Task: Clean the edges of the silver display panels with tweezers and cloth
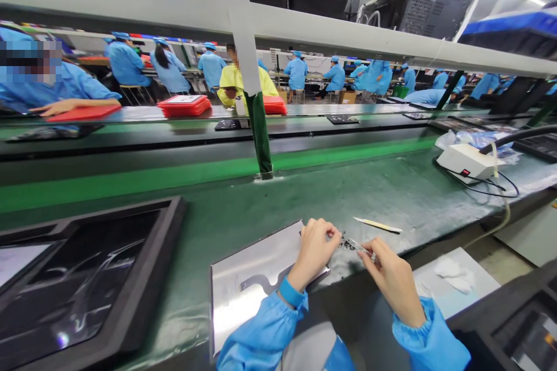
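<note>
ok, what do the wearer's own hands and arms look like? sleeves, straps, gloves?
Both the left hand and right hand are bare, no gloves. Left sleeve and right sleeve are plain bright blue, loose, with gathered cuffs. A blue band circles the left wrist; none shows on the right. No markings readable on either sleeve.

Green-topped bench [209, 208] runs beneath and beyond both hands, surface glossy, faintly wrinkled. Silvery panel [232, 281] lies below left hand [314, 246] and wrist, reaching out to their left. Small dark bits [347, 243] scattered between left hand and right hand [389, 272], near fingertips of both. Slim yellow-handled tool [378, 225] lies beyond right hand, apart from it. Farther off, to right: white box [463, 161] with red switch, black cable [491, 191] looped beside, clear plastic [474, 139] just behind. Well left of left hand: black-rimmed tray [167, 237]. Beyond left hand, slightly left: green-wrapped post [260, 139] stands at far side.
</note>
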Action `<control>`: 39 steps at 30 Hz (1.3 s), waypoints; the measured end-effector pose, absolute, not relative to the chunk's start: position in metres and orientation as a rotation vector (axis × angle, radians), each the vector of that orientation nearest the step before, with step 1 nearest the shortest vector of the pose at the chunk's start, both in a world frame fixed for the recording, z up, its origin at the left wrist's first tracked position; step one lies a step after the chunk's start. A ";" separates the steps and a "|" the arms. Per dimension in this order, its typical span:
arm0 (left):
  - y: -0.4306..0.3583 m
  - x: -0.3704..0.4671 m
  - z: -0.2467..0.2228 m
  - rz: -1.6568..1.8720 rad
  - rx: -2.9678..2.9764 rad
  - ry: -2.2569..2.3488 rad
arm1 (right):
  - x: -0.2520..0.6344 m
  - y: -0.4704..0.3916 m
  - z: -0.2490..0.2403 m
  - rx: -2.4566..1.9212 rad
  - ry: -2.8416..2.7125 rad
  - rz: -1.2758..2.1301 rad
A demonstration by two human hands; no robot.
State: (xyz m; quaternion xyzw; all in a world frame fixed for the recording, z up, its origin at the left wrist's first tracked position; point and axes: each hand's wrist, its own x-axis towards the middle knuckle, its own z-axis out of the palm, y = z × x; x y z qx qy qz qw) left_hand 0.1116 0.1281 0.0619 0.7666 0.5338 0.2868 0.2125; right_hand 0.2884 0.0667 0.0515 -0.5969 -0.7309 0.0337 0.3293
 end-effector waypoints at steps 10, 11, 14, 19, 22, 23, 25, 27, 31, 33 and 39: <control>0.129 0.106 0.062 0.782 2.371 1.406 | 0.289 0.033 0.042 -1.592 -1.664 0.309; 0.128 0.103 0.064 0.798 2.372 1.425 | 0.287 0.030 0.041 -1.591 -1.649 0.344; 0.120 0.089 0.068 0.841 2.375 1.488 | 0.278 0.021 0.037 -1.579 -1.595 0.460; 0.094 0.052 0.062 0.878 2.422 1.492 | 0.254 0.007 0.023 -1.546 -1.586 0.630; 0.067 0.020 0.049 0.922 2.489 1.498 | 0.240 -0.002 0.014 -1.558 -1.650 0.686; 0.057 0.009 0.044 0.946 2.537 1.497 | 0.236 -0.005 0.011 -1.563 -1.676 0.703; 0.039 -0.012 0.037 0.938 2.666 1.425 | 0.230 -0.010 0.007 -1.566 -1.744 0.711; 0.024 -0.027 0.030 0.864 2.793 1.332 | 0.225 -0.013 0.004 -1.555 -1.820 0.665; 0.011 -0.036 0.014 0.746 2.941 1.322 | 0.219 -0.014 0.000 -1.543 -1.895 0.485; 0.011 -0.035 0.006 0.764 2.993 1.326 | 0.217 -0.014 -0.002 -1.546 -1.886 0.406; 0.009 -0.033 -0.002 0.761 3.017 1.376 | 0.218 -0.014 -0.003 -1.558 -1.842 0.357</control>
